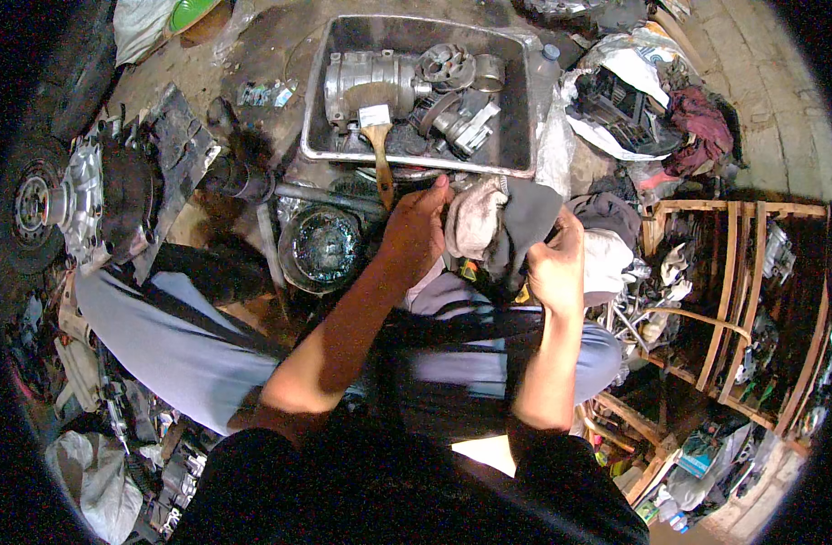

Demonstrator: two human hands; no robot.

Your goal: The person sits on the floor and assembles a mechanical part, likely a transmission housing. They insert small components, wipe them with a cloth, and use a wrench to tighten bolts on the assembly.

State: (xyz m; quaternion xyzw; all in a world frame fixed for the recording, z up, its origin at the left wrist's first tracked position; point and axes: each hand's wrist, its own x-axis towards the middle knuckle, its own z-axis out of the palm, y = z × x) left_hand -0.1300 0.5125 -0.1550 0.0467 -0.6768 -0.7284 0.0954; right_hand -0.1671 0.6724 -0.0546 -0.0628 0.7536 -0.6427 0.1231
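Stained workshop ground (271, 41) spreads around your crossed legs, with a wheel (33, 202) at the far left and a wooden rack (718, 298) at the right. Your left hand (420, 225) has its thumb raised beside the pale side of a soiled white-and-grey cloth (529, 213); its other fingers are largely hidden, so you cannot tell how far they close. That cloth sits between your two hands, above your lap, and your right hand (559, 261) has its fingers bent tight on the grey side. Among the containers, leftmost is a round dark bowl (298, 274) with something glossy and black inside. Next comes the grey tray (498, 169), holding a ribbed metal cylinder (371, 80), a ring (490, 73) and other metal pieces, a brush (382, 168) lying over its near rim. Further right, an opened white sack (648, 54) holds black parts.
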